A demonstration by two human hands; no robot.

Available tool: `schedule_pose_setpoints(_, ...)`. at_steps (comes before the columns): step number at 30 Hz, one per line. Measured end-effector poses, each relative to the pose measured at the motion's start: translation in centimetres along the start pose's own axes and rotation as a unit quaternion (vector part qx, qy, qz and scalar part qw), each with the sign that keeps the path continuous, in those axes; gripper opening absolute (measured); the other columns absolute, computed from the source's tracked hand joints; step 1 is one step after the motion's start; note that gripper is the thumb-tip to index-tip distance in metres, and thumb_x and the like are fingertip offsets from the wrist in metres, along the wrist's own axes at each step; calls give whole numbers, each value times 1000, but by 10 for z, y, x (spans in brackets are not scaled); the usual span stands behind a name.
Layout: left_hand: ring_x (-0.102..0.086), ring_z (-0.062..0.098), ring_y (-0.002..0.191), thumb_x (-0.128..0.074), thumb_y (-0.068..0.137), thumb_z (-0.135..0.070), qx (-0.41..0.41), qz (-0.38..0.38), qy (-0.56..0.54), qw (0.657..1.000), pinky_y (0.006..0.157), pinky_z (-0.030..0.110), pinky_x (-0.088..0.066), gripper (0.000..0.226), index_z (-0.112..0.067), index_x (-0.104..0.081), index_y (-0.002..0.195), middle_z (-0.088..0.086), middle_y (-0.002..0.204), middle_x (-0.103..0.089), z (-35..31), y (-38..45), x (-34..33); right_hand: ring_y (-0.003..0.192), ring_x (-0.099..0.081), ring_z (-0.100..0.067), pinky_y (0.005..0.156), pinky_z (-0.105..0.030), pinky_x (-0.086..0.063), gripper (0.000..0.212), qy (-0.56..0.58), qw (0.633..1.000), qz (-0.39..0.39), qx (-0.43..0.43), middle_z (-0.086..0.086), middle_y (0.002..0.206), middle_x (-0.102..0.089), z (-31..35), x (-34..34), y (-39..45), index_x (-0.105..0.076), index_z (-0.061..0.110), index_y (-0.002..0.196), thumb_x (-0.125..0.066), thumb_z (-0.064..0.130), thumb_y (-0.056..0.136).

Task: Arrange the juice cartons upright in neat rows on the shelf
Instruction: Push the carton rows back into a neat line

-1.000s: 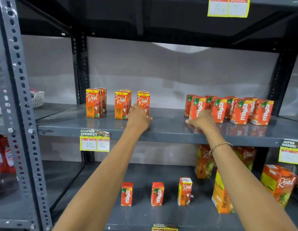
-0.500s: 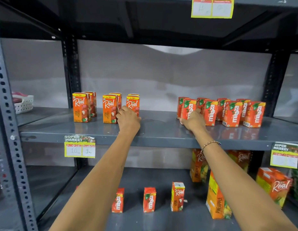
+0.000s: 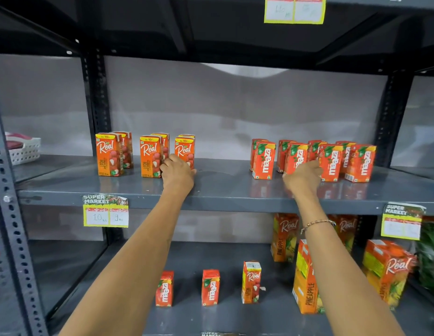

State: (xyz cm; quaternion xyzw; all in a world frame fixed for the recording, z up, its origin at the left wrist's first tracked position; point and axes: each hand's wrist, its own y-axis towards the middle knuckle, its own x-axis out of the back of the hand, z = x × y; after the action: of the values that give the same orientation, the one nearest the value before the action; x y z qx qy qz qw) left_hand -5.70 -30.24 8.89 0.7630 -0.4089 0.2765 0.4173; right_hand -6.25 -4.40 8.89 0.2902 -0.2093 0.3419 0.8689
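On the grey middle shelf (image 3: 223,187), small orange Real litchi cartons (image 3: 109,155) stand upright in three short rows at the left. Red Maaza cartons (image 3: 360,163) stand in several short rows at the right. My left hand (image 3: 178,177) rests on the shelf, fingers closed on the lower part of the rightmost front Real carton (image 3: 184,150). My right hand (image 3: 303,177) grips the base of the second front Maaza carton (image 3: 296,156), which leans slightly. The leftmost front Maaza carton (image 3: 263,161) stands free.
On the lower shelf stand two small Maaza cartons (image 3: 164,288), one small Real carton (image 3: 251,282) and large Real pineapple cartons (image 3: 306,280). A white basket (image 3: 24,150) sits far left. Yellow price tags (image 3: 105,210) hang on the shelf edge. A perforated steel post (image 3: 7,214) frames the left.
My right hand has moved from the leftmost front Maaza carton to the one beside it. My left hand stays at the third Real row. The view has shifted slightly left.
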Motion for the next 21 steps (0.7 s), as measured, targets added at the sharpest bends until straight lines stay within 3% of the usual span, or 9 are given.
schedule_pose_setpoints(5, -30, 39, 138, -55, 93, -37, -1, 2, 12, 1000, 113, 43, -27, 79, 5, -12, 145, 23, 149, -27, -1, -2, 1, 131, -43, -37, 105, -44, -41, 102, -36, 997, 64, 2, -20, 144, -38, -5, 7, 17, -13, -2, 144, -76, 38, 75)
schedule_pose_setpoints(10, -33, 37, 136, -52, 95, -37, -17, -1, 47, 999, 112, 42, -29, 74, 5, -16, 144, 23, 146, -31, -1, -3, 1, 126, -50, -39, 101, -44, -43, 80, -16, 998, 64, 22, -22, 138, -48, -3, 4, 21, -24, -2, 140, -71, 26, 82)
schedule_pose_setpoints(21, -34, 36, 136, -54, 93, -39, -12, 16, 51, 998, 112, 42, -29, 75, 3, -17, 143, 21, 146, -32, -1, -6, 8, 118, -56, -37, 96, -42, -48, 71, -42, 996, 66, 44, -19, 132, -53, -1, 9, 10, -35, -1, 134, -71, 30, 81)
